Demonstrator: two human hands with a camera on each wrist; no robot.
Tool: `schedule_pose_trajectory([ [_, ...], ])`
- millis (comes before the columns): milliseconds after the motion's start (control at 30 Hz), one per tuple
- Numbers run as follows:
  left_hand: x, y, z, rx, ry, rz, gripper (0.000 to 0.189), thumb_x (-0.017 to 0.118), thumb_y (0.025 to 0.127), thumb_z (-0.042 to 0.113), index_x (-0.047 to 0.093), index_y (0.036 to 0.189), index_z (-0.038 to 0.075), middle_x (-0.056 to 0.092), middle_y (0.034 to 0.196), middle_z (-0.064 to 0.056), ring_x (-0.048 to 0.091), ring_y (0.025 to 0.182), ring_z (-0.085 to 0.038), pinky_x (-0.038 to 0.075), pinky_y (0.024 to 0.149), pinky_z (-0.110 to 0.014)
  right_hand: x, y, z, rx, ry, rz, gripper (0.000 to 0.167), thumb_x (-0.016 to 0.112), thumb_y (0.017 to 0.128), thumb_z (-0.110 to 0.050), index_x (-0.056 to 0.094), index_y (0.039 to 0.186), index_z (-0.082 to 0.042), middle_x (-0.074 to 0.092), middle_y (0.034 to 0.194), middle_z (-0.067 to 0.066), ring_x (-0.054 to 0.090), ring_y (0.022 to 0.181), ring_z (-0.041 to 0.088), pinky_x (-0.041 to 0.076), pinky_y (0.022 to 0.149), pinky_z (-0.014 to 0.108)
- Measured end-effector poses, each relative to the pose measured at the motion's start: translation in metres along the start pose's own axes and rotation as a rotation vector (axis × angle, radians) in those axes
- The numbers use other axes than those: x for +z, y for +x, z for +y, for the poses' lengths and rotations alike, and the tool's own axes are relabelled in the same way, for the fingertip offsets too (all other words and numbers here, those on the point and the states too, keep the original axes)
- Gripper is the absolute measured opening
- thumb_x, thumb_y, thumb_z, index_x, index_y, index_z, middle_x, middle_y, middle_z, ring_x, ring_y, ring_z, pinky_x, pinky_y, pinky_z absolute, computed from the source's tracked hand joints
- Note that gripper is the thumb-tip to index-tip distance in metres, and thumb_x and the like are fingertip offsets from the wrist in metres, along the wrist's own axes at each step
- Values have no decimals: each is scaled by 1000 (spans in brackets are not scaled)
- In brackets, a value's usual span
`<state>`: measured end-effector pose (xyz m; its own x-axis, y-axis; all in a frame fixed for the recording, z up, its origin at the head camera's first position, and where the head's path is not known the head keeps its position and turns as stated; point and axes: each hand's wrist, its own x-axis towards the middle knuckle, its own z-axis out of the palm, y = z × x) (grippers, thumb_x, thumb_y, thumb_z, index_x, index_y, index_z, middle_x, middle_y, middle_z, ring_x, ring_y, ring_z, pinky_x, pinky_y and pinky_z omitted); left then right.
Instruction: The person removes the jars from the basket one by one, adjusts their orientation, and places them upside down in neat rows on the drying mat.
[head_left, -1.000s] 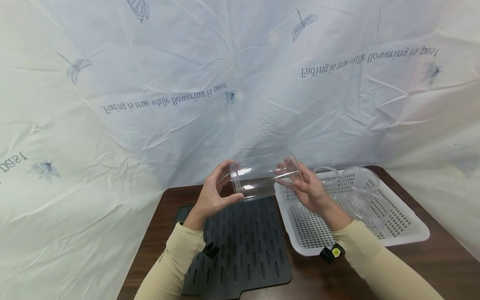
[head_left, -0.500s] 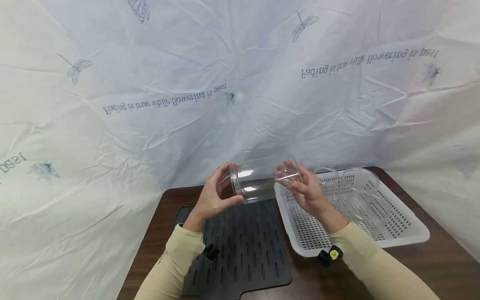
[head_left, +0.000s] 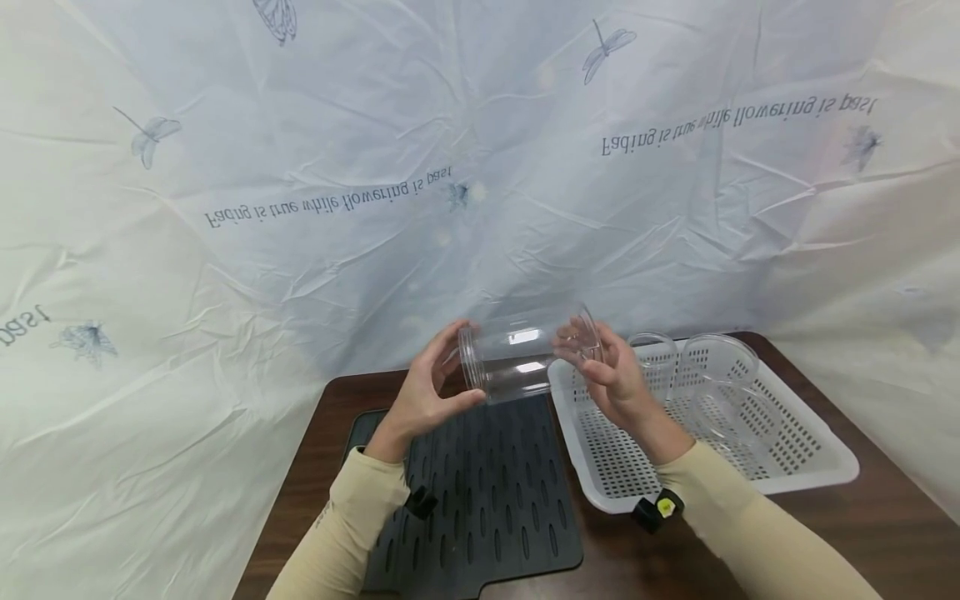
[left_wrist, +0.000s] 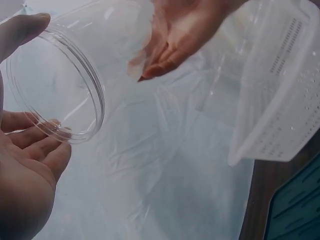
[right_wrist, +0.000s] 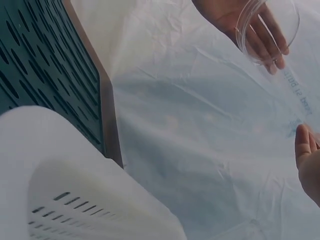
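Note:
A clear plastic jar (head_left: 513,358) is held on its side above the dark mat, its ridged mouth to the left and its base to the right. My left hand (head_left: 427,392) grips the mouth end, thumb on the near side and fingers on the far side. At the base end, my right hand (head_left: 618,379) holds the jar, with its fingers showing through the clear wall. The left wrist view shows the jar's threaded rim (left_wrist: 90,95) between the thumb and fingers. Only part of my right hand (right_wrist: 310,167) enters the right wrist view, at the edge.
A white perforated basket (head_left: 813,482) stands on the right with several clear containers (head_left: 720,358) inside. Under the hands lies a dark slotted mat (head_left: 487,500) on a brown wooden table (head_left: 307,467). A pale printed sheet (head_left: 465,250) hangs behind.
Bright reflections on the jar have shifted to the right, and the jar has tilted slightly. My right hand and forearm have shifted a little; the left hand keeps its place.

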<state>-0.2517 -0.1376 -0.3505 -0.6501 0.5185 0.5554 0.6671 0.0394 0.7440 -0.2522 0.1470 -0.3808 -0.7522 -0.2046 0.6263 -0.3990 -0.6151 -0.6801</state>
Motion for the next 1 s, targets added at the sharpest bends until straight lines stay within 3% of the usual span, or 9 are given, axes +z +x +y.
schedule_pose_trajectory([
  [167,-8,-7,-5,-14,55,-26,94,75,87,29,15,158,18,21,162,-7,21,149,-21,28,118,-41,-1,6,-4,-18,-64,39,54,76,81,-10,51,128,0,63,116,11,63,107,22,50,93,23],
  [400,-23,-21,-16,-48,179,-45,95,79,82,8,20,156,15,30,157,-10,33,143,-30,38,110,-49,-5,15,-18,47,-142,60,62,77,83,-12,44,135,-2,56,123,12,58,112,22,49,100,30],
  [533,-28,-29,-21,-83,243,-42,94,79,81,6,23,155,13,33,155,-12,37,140,-33,40,109,-49,-5,21,-27,121,-242,84,67,76,84,-12,38,139,-2,51,127,13,56,115,22,49,99,27],
  [733,-30,-40,-31,-164,372,-58,83,78,84,24,30,153,19,39,151,-5,43,135,-29,43,106,-47,-3,29,-37,207,-407,110,74,71,87,-9,29,146,5,49,127,8,54,115,21,52,90,20],
  [867,-29,-48,-39,-239,469,-109,82,76,84,41,34,151,20,42,147,-5,47,131,-31,44,104,-49,0,34,-42,268,-500,124,75,69,87,-6,26,148,5,43,136,17,49,122,24,51,89,17],
  [1000,-28,-56,-48,-312,525,-146,84,76,82,46,35,150,19,41,149,-6,47,132,-32,43,104,-52,1,38,-46,328,-568,130,76,68,87,-4,25,149,3,34,148,23,38,135,28,45,94,12],
])
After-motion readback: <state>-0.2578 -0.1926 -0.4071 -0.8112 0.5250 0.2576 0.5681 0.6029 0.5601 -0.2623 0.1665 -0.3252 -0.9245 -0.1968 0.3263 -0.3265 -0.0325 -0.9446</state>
